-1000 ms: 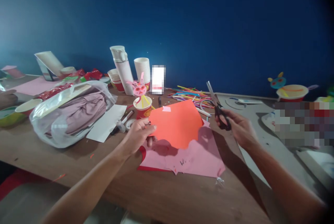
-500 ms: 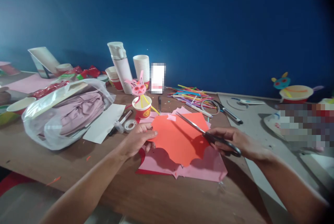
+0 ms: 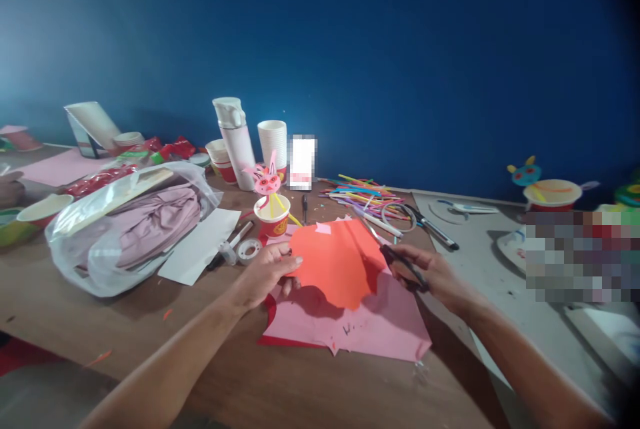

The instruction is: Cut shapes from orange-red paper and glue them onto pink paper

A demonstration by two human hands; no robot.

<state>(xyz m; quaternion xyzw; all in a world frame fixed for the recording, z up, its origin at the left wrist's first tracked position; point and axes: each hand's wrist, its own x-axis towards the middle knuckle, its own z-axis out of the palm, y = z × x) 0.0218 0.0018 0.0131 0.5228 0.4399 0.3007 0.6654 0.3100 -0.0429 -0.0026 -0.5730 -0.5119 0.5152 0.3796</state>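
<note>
My left fingers (image 3: 290, 264) pinch the orange paper (image 3: 335, 262) by its left edge over the pink sheet (image 3: 387, 322), apparently steadying it and leaving the right edge free for the scissors (image 3: 406, 268) clamped in my right fingers (image 3: 417, 256).

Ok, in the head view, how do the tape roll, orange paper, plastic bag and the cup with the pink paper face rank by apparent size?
Largest to smallest:
1. Plastic bag
2. Orange paper
3. Cup with the pink paper face
4. Tape roll
</note>
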